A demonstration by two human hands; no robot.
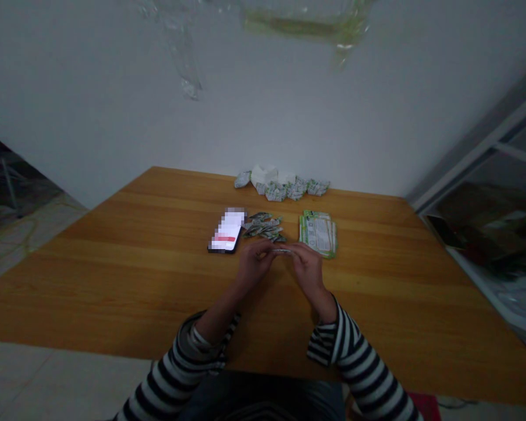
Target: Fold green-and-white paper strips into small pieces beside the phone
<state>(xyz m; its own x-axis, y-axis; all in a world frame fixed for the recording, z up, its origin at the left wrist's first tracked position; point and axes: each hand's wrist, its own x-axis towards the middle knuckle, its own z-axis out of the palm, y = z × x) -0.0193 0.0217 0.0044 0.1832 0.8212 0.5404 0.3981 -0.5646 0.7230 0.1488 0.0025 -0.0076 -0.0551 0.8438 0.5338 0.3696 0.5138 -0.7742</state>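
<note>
We hold a narrow folded strip of silvery printed paper level between our left hand and our right hand, just above the honey-coloured wooden worktop. Both hands are closed lightly on the strip, not clenched, with the fingertips pinching it from either end. Our fingers hide much of it, so we cannot tell how many folds it has. For a neat result, we keep the pinch at the tips and both hands level, so that the strip stays straight and its creases even.

Just ahead of our hands lies a loose heap of small folded grey-green paper pieces, between a black smartphone and a squared stack of green-and-white printed cards. Farther off, near the white wall, sits a row of bulkier folded white-and-green paper shapes. Our black-and-white striped sleeves reach in from the near edge.

The cards carry green panels and small print, too small to read from here, and no brand can be made out. The phone's screen is blurred, showing only a red bar.
</note>
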